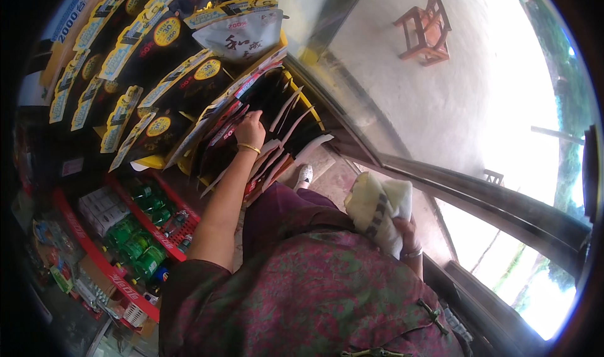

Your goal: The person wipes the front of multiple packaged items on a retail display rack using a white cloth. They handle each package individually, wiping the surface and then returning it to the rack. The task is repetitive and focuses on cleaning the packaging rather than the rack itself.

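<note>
My left hand (250, 129), a gold-coloured bracelet at its wrist, reaches in among dark flat packets (225, 129) standing upright in a yellow-edged display rack (306, 103). Its fingers are bent down beside the packets' top edges; whether they grip one is hidden. My right hand (409, 234) is shut on a folded pale yellow towel (377, 210) with a dark patterned band, held at the right of my body. Black packets with round yellow marks (167, 31) and yellow-and-blue printed cards fill the rack's upper left tiers. A silver-grey pouch (240, 34) lies near the back.
Red-edged shelves (94, 253) at lower left hold green bottles (146, 258) and a white pack (104, 210). A glass panel with a dark frame (453, 187) runs along the right. Beyond it stands a reddish wooden chair (424, 34). My shoe (305, 174) is close to the rack's base.
</note>
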`<action>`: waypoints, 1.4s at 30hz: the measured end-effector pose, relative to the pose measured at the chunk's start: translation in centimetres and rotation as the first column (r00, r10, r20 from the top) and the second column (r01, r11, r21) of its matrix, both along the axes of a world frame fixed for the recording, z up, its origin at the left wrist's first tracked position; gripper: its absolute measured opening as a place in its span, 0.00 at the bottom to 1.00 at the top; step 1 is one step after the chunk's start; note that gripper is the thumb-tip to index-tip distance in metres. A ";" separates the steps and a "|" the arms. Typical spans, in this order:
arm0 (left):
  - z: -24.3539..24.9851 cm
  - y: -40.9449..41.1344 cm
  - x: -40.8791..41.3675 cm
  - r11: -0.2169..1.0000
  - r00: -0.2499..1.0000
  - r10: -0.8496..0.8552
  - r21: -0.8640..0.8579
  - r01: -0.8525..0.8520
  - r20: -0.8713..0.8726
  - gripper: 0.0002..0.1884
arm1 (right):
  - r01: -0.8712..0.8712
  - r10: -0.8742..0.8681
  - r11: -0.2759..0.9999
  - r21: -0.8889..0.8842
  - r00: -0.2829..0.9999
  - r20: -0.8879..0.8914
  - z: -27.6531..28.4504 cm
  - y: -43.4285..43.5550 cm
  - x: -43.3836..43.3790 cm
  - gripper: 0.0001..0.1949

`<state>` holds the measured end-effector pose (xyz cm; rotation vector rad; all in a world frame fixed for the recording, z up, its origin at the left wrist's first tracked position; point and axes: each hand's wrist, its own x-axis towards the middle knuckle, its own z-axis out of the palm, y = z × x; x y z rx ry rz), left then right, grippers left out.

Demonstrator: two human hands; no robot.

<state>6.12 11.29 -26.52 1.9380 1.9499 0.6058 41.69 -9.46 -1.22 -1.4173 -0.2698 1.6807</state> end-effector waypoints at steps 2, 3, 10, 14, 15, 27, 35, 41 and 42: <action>1.4 0.9 0.2 0.969 0.997 -0.052 0.243 0.038 0.050 0.10 | -0.032 0.032 0.999 -0.001 0.999 -0.016 -0.2 0.3 0.0 0.29; 1.8 1.6 0.6 0.982 0.999 -0.036 0.188 0.032 0.017 0.10 | -0.047 0.047 0.999 0.000 0.999 -0.024 -0.2 0.3 0.1 0.29; 2.5 5.0 2.3 0.904 0.965 -0.018 -0.416 -0.096 -0.262 0.13 | -0.079 0.080 0.997 0.020 0.996 -0.048 -0.5 -0.4 0.3 0.30; 1.8 4.7 1.7 0.922 0.957 -0.021 -0.375 -0.093 -0.289 0.12 | 0.000 0.002 1.000 0.026 0.997 -0.079 -0.6 -1.5 0.6 0.29; 2.0 4.7 1.5 0.934 0.957 -0.018 -0.348 -0.087 -0.289 0.12 | 0.018 -0.016 0.999 0.029 0.997 -0.080 -0.8 -1.9 0.8 0.29; 13.1 2.2 -1.6 0.999 0.968 0.018 0.054 -0.005 -0.252 0.12 | -0.044 0.061 0.986 0.162 0.993 -0.098 -0.6 -0.3 -0.5 0.28; 25.0 0.5 -4.8 0.940 0.915 -0.087 0.338 -0.055 0.393 0.13 | -0.033 0.070 0.960 0.277 0.990 -0.123 0.0 1.4 -1.3 0.27; 32.7 -1.1 -5.3 0.972 0.580 -0.234 0.192 0.134 0.780 0.07 | -0.106 0.093 0.925 0.366 0.994 0.052 0.9 3.8 -0.9 0.26; 34.2 -1.5 -5.0 0.965 0.496 -0.251 0.174 0.197 0.831 0.05 | -0.125 0.101 0.918 0.377 0.991 0.085 1.0 4.3 -0.9 0.25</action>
